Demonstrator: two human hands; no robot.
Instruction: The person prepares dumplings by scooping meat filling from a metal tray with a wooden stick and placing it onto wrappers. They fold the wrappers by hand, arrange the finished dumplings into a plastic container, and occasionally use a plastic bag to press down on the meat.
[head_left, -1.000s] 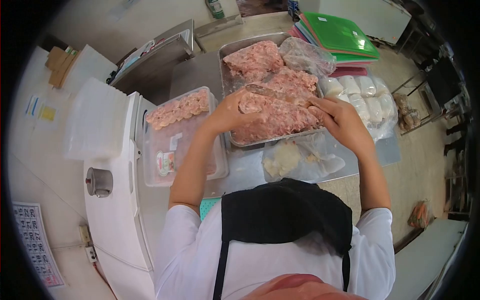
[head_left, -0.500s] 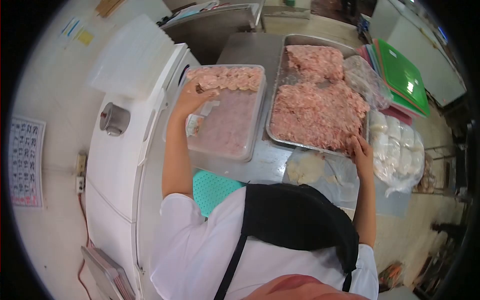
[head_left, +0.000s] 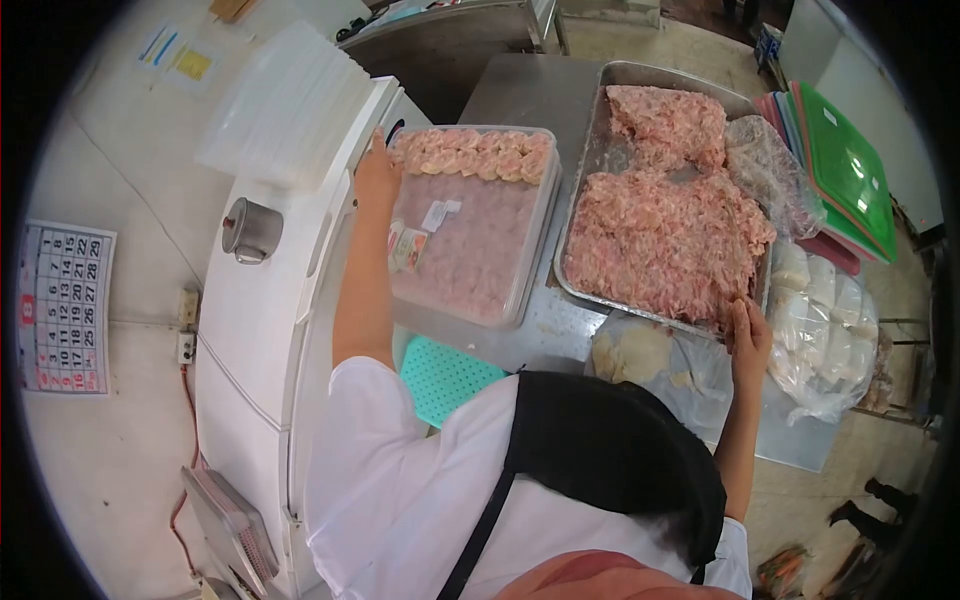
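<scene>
My left hand (head_left: 377,180) is at the left rim of a clear plastic container (head_left: 520,315), an index finger stretched upward and the thumb apart. Rows of meat-filled dumplings (head_left: 470,155) lie across the container's far end. A cloudy plastic sheet (head_left: 460,250) with a printed label spans the rest, with round shapes faintly visible beneath. My right hand (head_left: 750,340) is closed at the near right corner of a metal tray (head_left: 630,318), its fingertips against the ground meat (head_left: 665,240). Whatever those fingers hold is hidden.
Bagged white rolls (head_left: 825,320) lie right of the tray, below green and coloured lids (head_left: 845,165). A crumpled plastic bag (head_left: 770,170) overlaps the tray's right side. Pale dough-like pieces (head_left: 635,350) rest in plastic near me. A metal cup (head_left: 252,232) stands on the white freezer (head_left: 245,330).
My left hand has drawn back from over the dumplings to the container's left rim. My right hand stays at the tray corner. The view has shifted slightly.
</scene>
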